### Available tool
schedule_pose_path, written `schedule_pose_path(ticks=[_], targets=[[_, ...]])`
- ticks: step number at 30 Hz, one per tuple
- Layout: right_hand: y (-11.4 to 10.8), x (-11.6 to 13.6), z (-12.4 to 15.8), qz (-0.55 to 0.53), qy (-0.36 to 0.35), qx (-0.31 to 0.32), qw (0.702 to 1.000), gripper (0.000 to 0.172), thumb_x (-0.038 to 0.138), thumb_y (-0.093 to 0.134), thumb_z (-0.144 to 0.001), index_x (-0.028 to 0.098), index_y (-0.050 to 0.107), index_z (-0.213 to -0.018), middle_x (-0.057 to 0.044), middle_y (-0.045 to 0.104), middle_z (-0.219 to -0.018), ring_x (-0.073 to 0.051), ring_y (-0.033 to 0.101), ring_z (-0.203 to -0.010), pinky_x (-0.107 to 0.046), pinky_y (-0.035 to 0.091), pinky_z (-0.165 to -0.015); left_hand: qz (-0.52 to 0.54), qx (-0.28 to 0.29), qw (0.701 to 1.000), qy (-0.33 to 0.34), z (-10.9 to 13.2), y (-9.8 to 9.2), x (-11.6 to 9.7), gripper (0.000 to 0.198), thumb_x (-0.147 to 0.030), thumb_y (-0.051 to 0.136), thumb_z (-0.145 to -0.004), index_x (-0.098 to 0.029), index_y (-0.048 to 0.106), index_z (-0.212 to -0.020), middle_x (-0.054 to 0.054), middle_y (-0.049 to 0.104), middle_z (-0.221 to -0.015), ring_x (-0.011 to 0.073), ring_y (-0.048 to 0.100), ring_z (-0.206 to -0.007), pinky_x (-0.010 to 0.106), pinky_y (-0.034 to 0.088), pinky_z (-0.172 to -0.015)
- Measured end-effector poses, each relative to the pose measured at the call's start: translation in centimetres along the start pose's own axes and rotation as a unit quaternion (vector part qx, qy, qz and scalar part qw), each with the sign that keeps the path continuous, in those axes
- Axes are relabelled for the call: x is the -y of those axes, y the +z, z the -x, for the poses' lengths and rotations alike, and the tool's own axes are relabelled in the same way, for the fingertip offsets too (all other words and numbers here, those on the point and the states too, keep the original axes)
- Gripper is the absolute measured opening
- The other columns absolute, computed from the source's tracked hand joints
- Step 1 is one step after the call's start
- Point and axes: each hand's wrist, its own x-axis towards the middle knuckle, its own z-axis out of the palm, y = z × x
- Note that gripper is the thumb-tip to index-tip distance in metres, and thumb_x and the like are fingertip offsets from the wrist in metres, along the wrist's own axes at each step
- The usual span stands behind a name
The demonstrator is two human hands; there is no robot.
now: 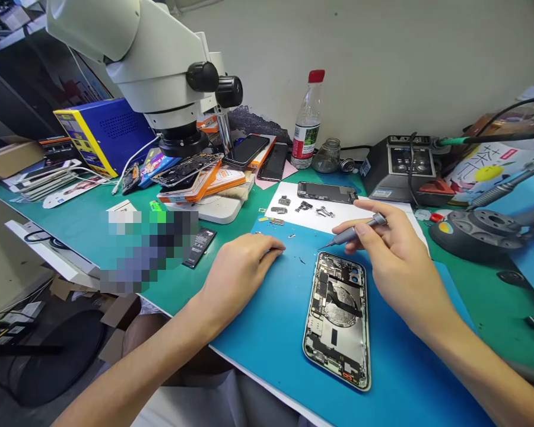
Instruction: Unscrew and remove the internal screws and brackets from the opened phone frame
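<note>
My right hand (394,249) is closed round a grey precision screwdriver (347,235). Its thin tip points left and down, close above the top left corner of an opened phone (338,338). The phone lies flat with its circuit board and inner metal plate exposed. On the blue mat (267,350) rests my left hand (242,267), thumb and forefinger pinched together; whatever may be between them is too small to make out. Between the hands lie tiny loose parts (302,260). Left of my left hand is a black phone battery (200,248).
Behind the phone, a white sheet (289,204) carries several small parts and a phone screen (327,192). A microscope (173,77) stands back left beside stacked phones. At the back are a bottle (307,121) and a soldering station (398,169); a dark round stand (476,234) is right.
</note>
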Motion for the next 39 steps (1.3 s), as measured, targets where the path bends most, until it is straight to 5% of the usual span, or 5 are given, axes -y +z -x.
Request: schedule_pose_path(ticks=[7, 19, 22, 27, 39], targets=[[0.0, 0.3, 0.1, 0.004, -0.004, -0.011, 1.000, 0.040, 0.053, 0.059, -0.106, 0.032, 0.059, -0.140, -0.004, 0.082, -0.107, -0.024, 0.071, -0.083, -0.046, 0.061, -0.088, -0.011, 0.090, 0.985, 0.147, 0.2, 0.1, -0.5, 0.022, -0.027, 0.064, -0.112, -0.027, 0.085, -0.117, 0.003, 0.080, -0.104, 0.0206, 0.072, -0.093, 0.034, 0.056, -0.080], [-0.1, 0.4, 0.0, -0.008, -0.009, -0.015, 1.000, 0.039, 0.050, 0.060, -0.106, 0.030, 0.059, -0.140, -0.005, 0.082, -0.107, -0.023, 0.071, -0.082, -0.044, 0.061, -0.086, -0.056, 0.148, 0.957, 0.242, 0.1, 0.1, -0.4, 0.033, -0.030, 0.056, -0.115, -0.037, 0.078, -0.139, 0.003, 0.075, -0.110, 0.0181, 0.068, -0.089, 0.031, 0.050, -0.074], [-0.1, 0.4, 0.0, -0.012, -0.005, -0.020, 1.000, 0.038, 0.048, 0.059, -0.107, 0.029, 0.058, -0.140, -0.004, 0.082, -0.106, -0.023, 0.070, -0.082, -0.044, 0.061, -0.085, -0.053, 0.133, 0.964, 0.223, 0.1, 0.0, -0.6, 0.031, -0.028, 0.057, -0.115, -0.035, 0.079, -0.136, 0.003, 0.076, -0.108, 0.0176, 0.070, -0.089, 0.030, 0.053, -0.074], [-0.4, 0.5, -0.2, -0.033, -0.004, -0.049, 0.998, 0.039, 0.045, 0.061, -0.105, 0.028, 0.058, -0.141, -0.005, 0.081, -0.103, -0.023, 0.069, -0.080, -0.042, 0.060, -0.083, -0.064, 0.054, 0.993, 0.087, -0.8, -0.5, -0.4, 0.014, -0.027, 0.066, -0.111, -0.023, 0.079, -0.114, 0.004, 0.079, -0.109, 0.0207, 0.076, -0.101, 0.032, 0.058, -0.088], [-0.7, 1.1, -0.2, -0.079, -0.003, -0.050, 0.996, 0.039, 0.042, 0.061, -0.104, 0.026, 0.057, -0.140, -0.005, 0.081, -0.101, -0.021, 0.067, -0.080, -0.039, 0.058, -0.083, -0.131, 0.121, 0.977, 0.121, -3.0, 0.4, -1.0, 0.018, -0.023, 0.063, -0.110, -0.020, 0.075, -0.097, 0.005, 0.075, -0.099, 0.0233, 0.072, -0.092, 0.032, 0.053, -0.077]])
